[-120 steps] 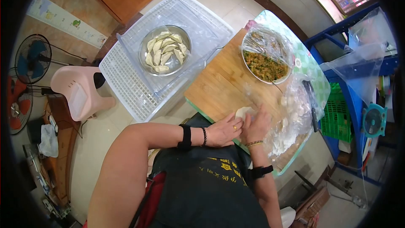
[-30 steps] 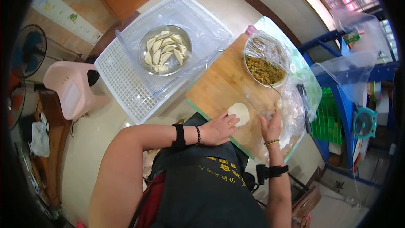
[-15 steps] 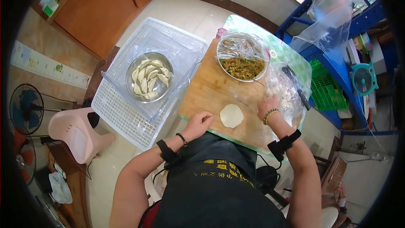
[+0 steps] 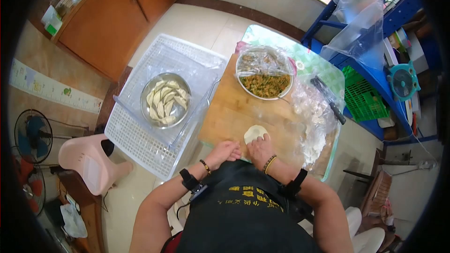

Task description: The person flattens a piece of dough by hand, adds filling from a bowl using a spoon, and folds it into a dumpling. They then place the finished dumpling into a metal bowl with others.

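Note:
A round dumpling wrapper [image 4: 254, 132] lies on the wooden board [image 4: 225, 118] near its front edge. My right hand [image 4: 262, 152] is over the near side of the wrapper, its bent fingers gripping the edge and covering part of it. Just left of it, my left hand [image 4: 225, 153] rests at the board's edge with fingers curled together; I see nothing in them. Farther back on the board stands a bowl of chopped filling [image 4: 265, 85], partly covered with plastic film, a utensil handle sticking out.
On the left, a metal bowl [image 4: 146, 107] of folded dumplings [image 4: 165, 100] stands on a plastic-covered white crate [image 4: 126, 133]. White flour [image 4: 313, 145], crumpled plastic and a black-handled knife [image 4: 336, 111] lie at the board's right. A pink stool [image 4: 89, 164] stands far left.
My right hand has come left from the floury side onto the wrapper. My left hand stays by the board's front edge, slightly nearer to it. The view has shifted a little.

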`<state>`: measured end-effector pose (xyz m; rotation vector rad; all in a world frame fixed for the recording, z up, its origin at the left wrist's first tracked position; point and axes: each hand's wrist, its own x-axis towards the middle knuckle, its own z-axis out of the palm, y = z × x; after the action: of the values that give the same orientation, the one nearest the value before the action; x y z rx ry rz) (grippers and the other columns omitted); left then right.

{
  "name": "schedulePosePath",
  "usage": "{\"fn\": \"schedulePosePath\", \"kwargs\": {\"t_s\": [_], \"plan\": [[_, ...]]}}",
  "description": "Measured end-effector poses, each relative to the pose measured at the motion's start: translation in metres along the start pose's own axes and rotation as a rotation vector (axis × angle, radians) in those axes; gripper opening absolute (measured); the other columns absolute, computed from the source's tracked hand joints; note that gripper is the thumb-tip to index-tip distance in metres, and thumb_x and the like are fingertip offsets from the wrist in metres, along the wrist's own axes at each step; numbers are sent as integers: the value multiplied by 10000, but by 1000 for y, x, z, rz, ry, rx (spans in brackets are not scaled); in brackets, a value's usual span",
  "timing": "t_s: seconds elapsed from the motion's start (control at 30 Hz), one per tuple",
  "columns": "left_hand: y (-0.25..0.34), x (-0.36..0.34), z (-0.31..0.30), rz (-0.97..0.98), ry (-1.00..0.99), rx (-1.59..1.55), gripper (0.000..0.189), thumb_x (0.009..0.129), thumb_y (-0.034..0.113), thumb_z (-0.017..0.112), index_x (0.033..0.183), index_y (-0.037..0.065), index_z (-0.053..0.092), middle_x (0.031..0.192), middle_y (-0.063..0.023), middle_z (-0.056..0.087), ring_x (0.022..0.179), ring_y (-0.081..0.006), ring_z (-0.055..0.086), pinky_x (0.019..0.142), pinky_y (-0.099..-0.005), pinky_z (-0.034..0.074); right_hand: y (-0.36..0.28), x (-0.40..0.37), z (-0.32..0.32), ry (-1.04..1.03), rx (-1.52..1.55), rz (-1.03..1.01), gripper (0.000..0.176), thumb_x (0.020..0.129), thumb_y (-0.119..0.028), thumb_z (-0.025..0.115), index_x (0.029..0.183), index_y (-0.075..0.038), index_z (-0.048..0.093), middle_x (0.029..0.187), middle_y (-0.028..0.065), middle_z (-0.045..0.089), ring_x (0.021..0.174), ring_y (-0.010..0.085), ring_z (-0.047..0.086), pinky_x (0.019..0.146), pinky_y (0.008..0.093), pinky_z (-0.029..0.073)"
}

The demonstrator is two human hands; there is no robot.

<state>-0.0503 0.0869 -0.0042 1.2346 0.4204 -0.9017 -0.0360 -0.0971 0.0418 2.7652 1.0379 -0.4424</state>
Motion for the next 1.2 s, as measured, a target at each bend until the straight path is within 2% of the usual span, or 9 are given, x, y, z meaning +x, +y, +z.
{"fn": "schedulePosePath", "kwargs": {"t_s": [0.17,0.23,0.37,0.57,0.7,0.77,0.93,1.03,1.2], "plan": [[3,13,4,-113,-94,-90,501,999,484,424,1074,12,575,966,-124,671,857,-196,674,764,-307,560,11,-5,20,142,237,111,123,793,-196,596,836,-96,653,791,89,654,827,242,614,790,437,382],[-1,26,3,-159,-144,-138,617,988,569,354,1105,5,576,1000,-147,678,902,-225,681,788,-329,562,16,-5,21,296,214,188,109,752,-239,646,700,-144,653,621,73,621,631,250,614,705,438,395],[15,48,15,-304,-440,-339,645,991,583,300,1217,33,548,1073,-184,662,1009,-287,648,929,-454,502,24,-18,-17,200,486,229,139,730,-307,689,678,-183,653,642,56,647,635,230,637,692,433,393],[4,96,41,-189,-383,-308,372,1026,326,429,1257,40,485,1177,-139,598,1014,-270,633,913,-441,535,29,-22,9,288,497,244,137,760,-284,673,707,-158,670,708,59,674,665,251,650,673,397,430],[17,90,52,-78,-439,-294,410,1017,274,457,1343,26,435,1261,-129,580,1107,-245,605,957,-420,506,47,-42,-2,481,814,256,196,809,-279,677,762,-88,669,724,88,675,686,269,665,631,363,517],[36,64,50,-49,-530,-301,442,1013,280,461,1371,27,409,1297,-150,555,1146,-271,584,982,-432,485,62,-55,-39,348,1002,555,187,832,-280,658,790,-98,653,692,99,655,651,269,661,629,367,528],[64,39,46,104,-598,-327,563,984,325,495,1436,36,326,1395,-204,462,1267,-356,490,1033,-484,432,104,-52,-31,511,937,693,325,774,-280,737,989,-67,621,691,80,650,641,250,654,612,364,525],[82,22,57,184,-776,-547,503,999,278,472,1412,17,353,1374,-191,489,1240,-313,521,1018,-462,454,117,-40,-33,567,962,720,536,746,-265,765,1179,-61,524,733,78,642,670,243,654,630,361,525],[75,19,49,159,-714,-582,540,992,319,471,1429,32,334,1381,-197,477,1270,-320,491,1024,-476,440,129,-17,-26,560,939,645,644,757,-255,763,1281,-67,440,776,87,637,685,224,650,642,350,523]]}}
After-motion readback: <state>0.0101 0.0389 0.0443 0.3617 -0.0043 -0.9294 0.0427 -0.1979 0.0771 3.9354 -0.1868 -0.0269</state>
